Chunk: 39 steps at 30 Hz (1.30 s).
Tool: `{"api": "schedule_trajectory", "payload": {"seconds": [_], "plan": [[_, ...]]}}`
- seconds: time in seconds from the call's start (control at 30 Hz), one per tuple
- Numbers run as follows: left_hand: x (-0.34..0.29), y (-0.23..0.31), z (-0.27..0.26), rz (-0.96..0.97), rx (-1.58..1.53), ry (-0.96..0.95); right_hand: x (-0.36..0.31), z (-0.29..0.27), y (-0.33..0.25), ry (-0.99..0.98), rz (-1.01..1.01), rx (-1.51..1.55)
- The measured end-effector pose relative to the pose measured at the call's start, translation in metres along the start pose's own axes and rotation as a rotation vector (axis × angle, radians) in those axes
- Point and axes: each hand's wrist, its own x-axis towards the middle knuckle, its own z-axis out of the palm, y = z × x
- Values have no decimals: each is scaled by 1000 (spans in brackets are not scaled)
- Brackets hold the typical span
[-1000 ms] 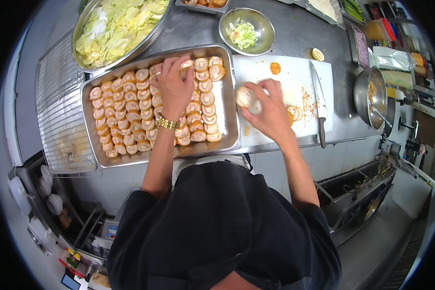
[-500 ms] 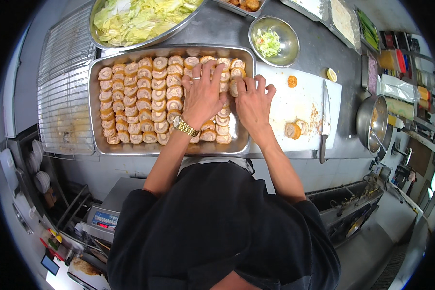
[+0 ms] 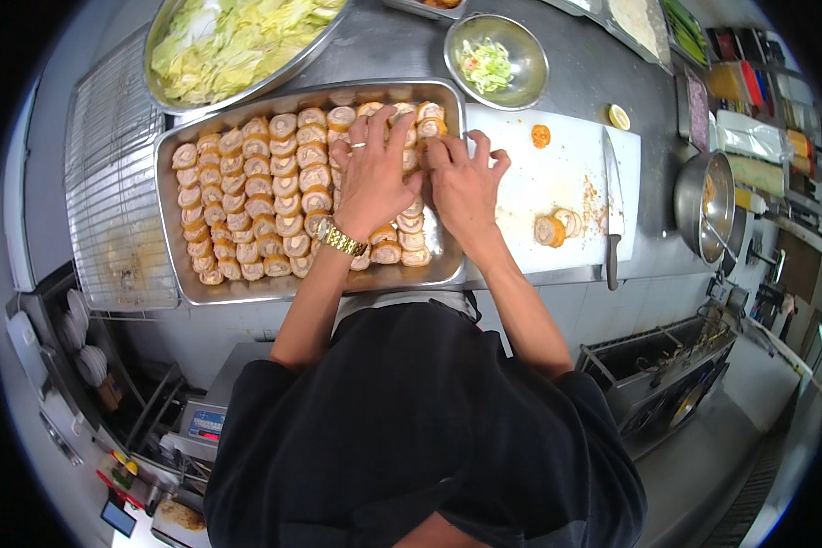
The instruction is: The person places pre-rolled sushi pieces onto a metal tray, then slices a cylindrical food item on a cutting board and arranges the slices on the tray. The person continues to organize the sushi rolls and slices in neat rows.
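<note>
A deep steel tray [image 3: 452,260] holds rows of sliced meat rolls [image 3: 256,164], pale spirals with browned rims, leaning on one another. Spread over the right-hand rows is my left hand [image 3: 374,187], its fingers apart on the slices, a ring and a gold watch showing. My right hand [image 3: 466,196] is at the tray's right side, fingers bent down at the end of the last row. They close about a meat roll slice there, which the fingers now cover. Both hands hide parts of the rows beneath them.
Right of the tray, a white cutting board [image 3: 521,183] bears a knife [image 3: 614,210], cut roll pieces [image 3: 550,230] and crumbs. Beyond stand a bowl of shredded greens [image 3: 532,82] and a large cabbage basin [image 3: 247,46]. A wire rack [image 3: 114,183] is at the left.
The view has shifted slightly, so the tray sits further left. The slice seen at my right fingertips is now covered by them. My left hand keeps its place on the rows.
</note>
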Motion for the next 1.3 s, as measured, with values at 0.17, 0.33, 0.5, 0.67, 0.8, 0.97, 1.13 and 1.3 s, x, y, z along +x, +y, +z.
{"api": "schedule_trajectory", "payload": {"seconds": [0.17,0.33,0.5,0.67,0.8,0.97,1.13,1.3], "plan": [[6,0,11,125,58,30,-13,-14,6,63,23,75],[-2,8,21,211,80,41,-81,-70,68,-57,157,144],[-4,18,27,202,221,47,-121,-82,126,-284,-29,-326],[-5,23,31,138,177,82,-123,-68,142,-351,-107,-387],[-5,25,36,70,211,115,-115,-84,136,-293,23,-138],[-2,27,36,32,145,103,-91,-106,101,-114,184,279],[-9,14,23,40,-37,98,-61,-85,49,1,120,637],[-1,4,19,70,-142,58,-26,-38,16,54,-131,422]]}}
